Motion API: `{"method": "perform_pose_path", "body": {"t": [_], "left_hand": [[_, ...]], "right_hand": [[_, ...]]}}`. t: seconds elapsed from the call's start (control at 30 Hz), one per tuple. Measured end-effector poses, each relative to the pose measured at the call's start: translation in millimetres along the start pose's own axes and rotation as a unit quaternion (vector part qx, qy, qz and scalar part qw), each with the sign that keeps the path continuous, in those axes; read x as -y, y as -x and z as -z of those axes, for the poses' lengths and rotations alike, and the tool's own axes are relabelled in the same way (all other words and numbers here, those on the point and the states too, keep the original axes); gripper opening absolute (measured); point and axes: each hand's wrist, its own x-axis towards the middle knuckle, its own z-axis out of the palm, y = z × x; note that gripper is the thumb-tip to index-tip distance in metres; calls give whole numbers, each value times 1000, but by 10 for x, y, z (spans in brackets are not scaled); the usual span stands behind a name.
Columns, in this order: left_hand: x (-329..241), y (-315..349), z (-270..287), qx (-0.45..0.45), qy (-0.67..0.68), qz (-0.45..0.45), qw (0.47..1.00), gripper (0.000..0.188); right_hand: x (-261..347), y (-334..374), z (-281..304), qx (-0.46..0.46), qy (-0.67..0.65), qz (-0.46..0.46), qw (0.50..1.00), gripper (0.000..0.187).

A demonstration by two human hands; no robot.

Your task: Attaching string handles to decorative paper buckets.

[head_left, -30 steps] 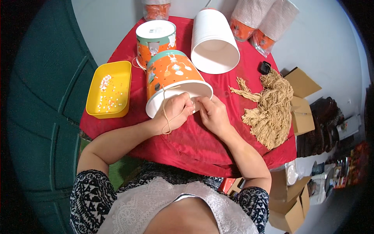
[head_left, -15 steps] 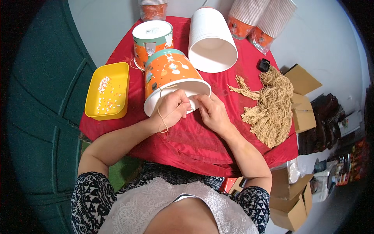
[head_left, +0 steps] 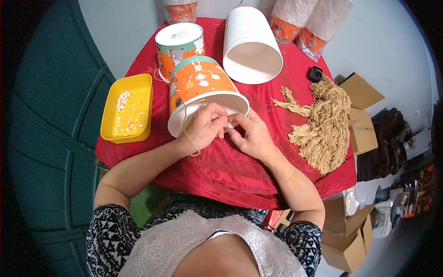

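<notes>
Red tablecloth [head_left: 217, 173] lies under the orange bucket [head_left: 203, 82]; at its near mouth, left hand [head_left: 206, 123], fingers narrow, holds string [head_left: 185, 130]; right hand [head_left: 253, 135] pinches narrowly, grip unclear.

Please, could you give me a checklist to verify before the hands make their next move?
1. Orange bucket lies on its side, mouth toward the person: ok.
2. Left hand and right hand close together at the mouth: ok.
3. String clear of the left hand: not ok, it hangs across it.
4. Fingers have a firm hold: cannot tell, pinch hidden.
5. Yellow tray upright: ok.
</notes>
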Motion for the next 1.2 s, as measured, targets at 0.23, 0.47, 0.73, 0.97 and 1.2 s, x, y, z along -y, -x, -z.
{"method": "perform_pose_path", "body": {"t": [0.23,0.47,0.73,0.97,1.2], "left_hand": [[26,4,13,-5,1,7,1000,32],[-95,29,9,22,1,43,999,41],[-60,24,4,-9,-47,-4,999,38],[-82,42,-10,-11,-52,-2,999,43],[-108,48,-36,-17,-65,-5,998,44]], "right_hand": [[35,7,-11,-7,-21,-22,1000,20],[49,7,-39,-42,-37,-22,998,25],[285,-25,-11,-113,144,52,982,25],[205,-10,-64,-100,133,39,985,24],[137,-12,-135,-92,97,9,991,21]]}}
